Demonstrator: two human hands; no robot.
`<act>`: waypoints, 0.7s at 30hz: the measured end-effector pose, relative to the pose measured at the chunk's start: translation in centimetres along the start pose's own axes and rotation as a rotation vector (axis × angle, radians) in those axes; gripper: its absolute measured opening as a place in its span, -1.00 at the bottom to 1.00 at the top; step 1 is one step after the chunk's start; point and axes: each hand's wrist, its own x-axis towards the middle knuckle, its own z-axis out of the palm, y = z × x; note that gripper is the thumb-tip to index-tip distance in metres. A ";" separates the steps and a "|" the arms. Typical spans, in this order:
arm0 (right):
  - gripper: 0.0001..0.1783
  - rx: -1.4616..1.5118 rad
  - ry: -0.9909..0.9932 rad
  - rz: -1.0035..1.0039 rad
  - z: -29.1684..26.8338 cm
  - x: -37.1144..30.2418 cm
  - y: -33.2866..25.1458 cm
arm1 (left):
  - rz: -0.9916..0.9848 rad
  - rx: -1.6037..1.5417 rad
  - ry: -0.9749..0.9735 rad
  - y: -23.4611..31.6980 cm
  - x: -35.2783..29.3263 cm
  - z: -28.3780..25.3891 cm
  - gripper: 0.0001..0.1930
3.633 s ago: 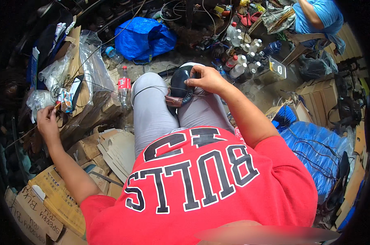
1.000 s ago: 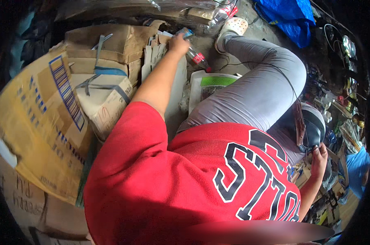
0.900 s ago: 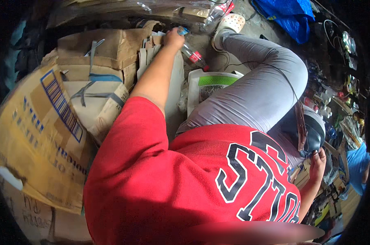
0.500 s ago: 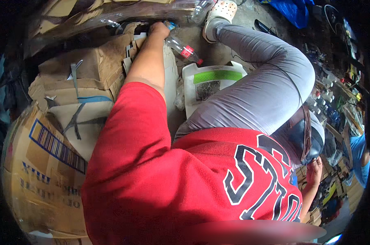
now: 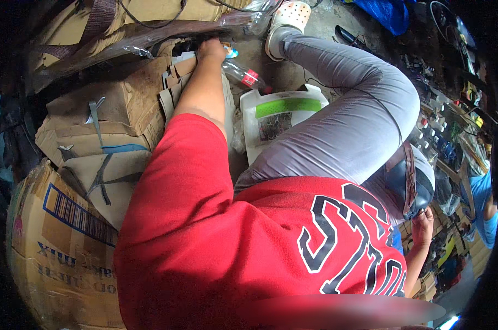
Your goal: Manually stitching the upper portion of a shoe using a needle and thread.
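At the far side, my left hand point(image 5: 211, 50) reaches down among torn cardboard beside a clear plastic bottle point(image 5: 243, 75) with a red label and red cap. A small blue and orange wrapper point(image 5: 229, 51) lies against this hand; its fingers are mostly hidden. On the right, my right hand point(image 5: 422, 226) is closed, with its fingertips pinched at the lower end of a dark, rounded shoe-like item point(image 5: 415, 184). That item has a brown strip along it and rests by my bent leg.
Cardboard boxes point(image 5: 73, 247) crowd the left. A white plastic piece with a green band point(image 5: 288, 106) lies beside my thigh. A blue sheet point(image 5: 389, 15) is at the far right, with cluttered bottles and small things point(image 5: 433, 124) below it. Someone's blue sleeve point(image 5: 481, 201) shows at the right edge.
My left hand has shifted slightly down and left in view, still among the cardboard. More of the far box and its dark strap now shows. My right hand stays at the shoe-like item.
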 end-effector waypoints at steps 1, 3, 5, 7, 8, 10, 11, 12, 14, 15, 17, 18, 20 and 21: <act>-0.73 -0.004 -0.005 -0.002 0.1 0.2 -0.1 | 0.034 0.017 0.018 -0.4 -0.6 -0.2 -0.64; -0.74 -0.008 -0.006 -0.007 0.2 0.4 -0.2 | 0.061 0.039 0.047 -1.2 -0.8 0.2 -0.65; -0.75 -0.007 -0.005 -0.013 0.2 0.5 -0.1 | 0.093 0.064 0.077 -1.6 -0.9 0.5 -0.66; -0.76 -0.008 0.001 -0.019 0.2 0.5 -0.1 | 0.087 0.016 0.055 -1.5 -1.0 0.6 -0.72; -0.76 -0.009 0.007 -0.021 0.2 0.4 -0.1 | 0.090 0.017 0.055 -1.3 -1.1 0.6 -0.72; -0.77 -0.009 0.022 -0.027 0.1 0.0 -0.1 | 0.146 0.037 0.066 -0.7 -1.8 0.4 -0.75; -0.78 -0.008 0.032 -0.031 0.0 -0.3 -0.1 | 0.154 0.037 0.067 -0.3 -1.8 0.4 -0.75; -0.78 -0.006 0.045 -0.037 -0.1 -0.7 -0.1 | 0.216 0.077 0.054 0.1 -1.7 0.7 -0.76; -0.79 0.007 0.046 -0.077 -0.3 -0.7 0.6 | 0.275 0.119 0.079 0.5 -2.3 0.3 -0.76; -0.80 -0.006 0.067 -0.099 -0.7 -1.0 1.1 | 0.323 0.078 0.121 1.1 -3.3 0.2 -0.76; -0.81 -0.027 0.005 -0.119 -0.3 2.2 0.5 | 0.297 0.064 0.136 -0.6 -4.9 -0.2 -0.76; -0.82 -0.033 0.041 -0.158 0.0 1.2 0.2 | 0.328 0.068 0.121 1.1 -5.2 -0.4 -0.74; -0.86 -0.039 -0.006 -0.238 2.6 3.8 -1.0 | 0.402 -0.014 0.217 -1.1 -5.2 1.7 -0.78; -0.86 -0.084 -0.036 -0.261 2.8 3.8 -2.2 | 0.364 -0.139 0.266 -0.7 -7.0 1.7 -0.78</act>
